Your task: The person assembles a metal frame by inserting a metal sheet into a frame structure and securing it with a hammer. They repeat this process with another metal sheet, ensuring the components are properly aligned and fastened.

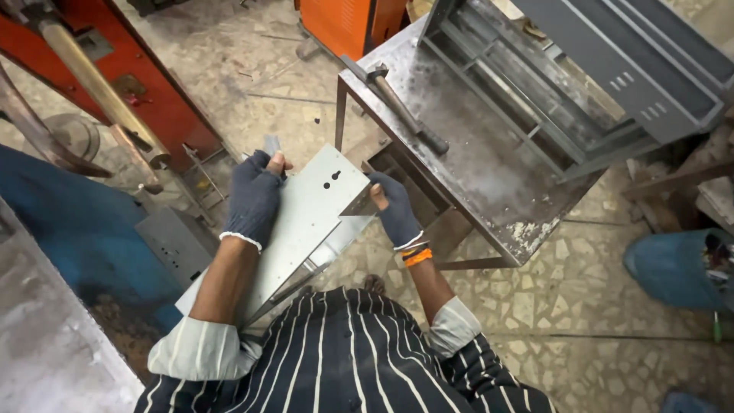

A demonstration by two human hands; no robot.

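Note:
I hold a long bent sheet-metal panel [306,222], pale grey with a keyhole cut-out near its far end, in front of my striped shirt. My left hand [254,195], in a dark knit glove, grips the panel's far left edge, thumb on top. Gloved too, my right hand [394,210] holds the panel's right edge, an orange band at the wrist. The panel's near end runs down toward my left forearm.
A steel work table [489,168] stands ahead right with a hammer [401,107] on it and grey metal cabinets [581,76] lying across it. A red machine [145,92] stands left, an orange unit [344,23] beyond, a blue bag [673,268] right.

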